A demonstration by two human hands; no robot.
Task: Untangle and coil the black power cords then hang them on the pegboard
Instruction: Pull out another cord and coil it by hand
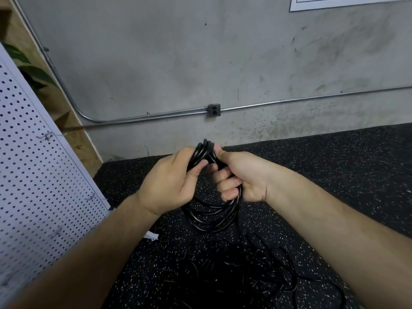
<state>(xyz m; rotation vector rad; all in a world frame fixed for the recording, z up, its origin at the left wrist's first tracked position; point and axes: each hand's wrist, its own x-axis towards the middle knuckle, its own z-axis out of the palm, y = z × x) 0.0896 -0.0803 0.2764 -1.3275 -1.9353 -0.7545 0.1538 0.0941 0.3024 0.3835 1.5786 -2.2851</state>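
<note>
So here's where we're at. Big grey concrete wall (156, 63) in front of us, with a metal conduit (289, 101) running along it into a small outlet box (213, 110). Under that is the black speckled floor (334, 163). The white pegboard (33, 163) is off to our left and sits tilted in this view, with nothing hung on it.

Down near the bottom of the view there's a heap of tangled cords (256, 270) on the floor. It's hard to count them since black on black just blurs together.

The one we're working on is a coil (214, 217), held up above the floor between both hands, loops hanging down. Our left hand (171, 181) grips the top of the bundle and our right hand (240, 175) has it from the other side. The fingers (227, 181) on both are curled tight round the strands, not spread. We can't tell where the plug ends are.

Our read is that we're at the tail end of coiling this cord, squeezing the loops together so they hold. Next we'd need to keep one hand clamped on the bundle, swing left, and slip the loops over one of the small wire hooks (45, 136) on the board. Those hooks look thin, so we'd go easy. Then it's back to the heap.
</note>
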